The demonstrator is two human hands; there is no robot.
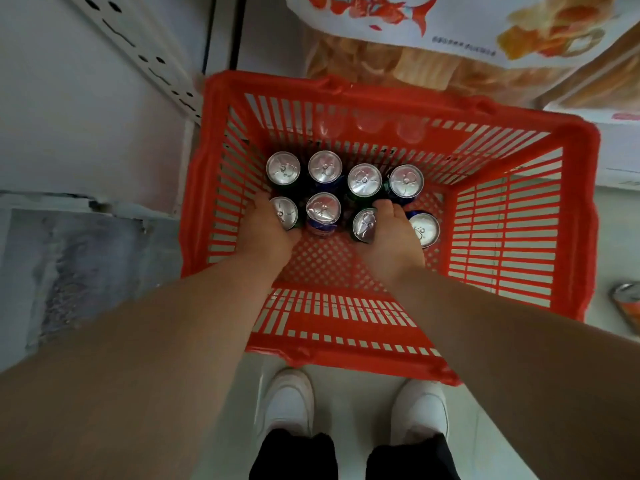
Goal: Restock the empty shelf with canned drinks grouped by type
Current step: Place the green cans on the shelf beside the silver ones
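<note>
Forearms [145, 334] reach to left hand [272, 230] and right hand [394, 233], fingers curled round cans [364, 224] in red basket [346, 87] on pale floor [349, 396].

Cannot read any text for certain. Blurred dark print on white snack packaging [460, 27] at one o'clock; faint digits [391, 151] through red basket [346, 90] wall at twelve; centre blue can [321, 227] label illegible.

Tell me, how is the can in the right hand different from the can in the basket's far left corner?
The held can is gripped by the right hand; the corner can stands untouched. The held can leans, top tilted; the corner can is upright. Both have silver tops with pull tabs and sit in the red basket.
</note>
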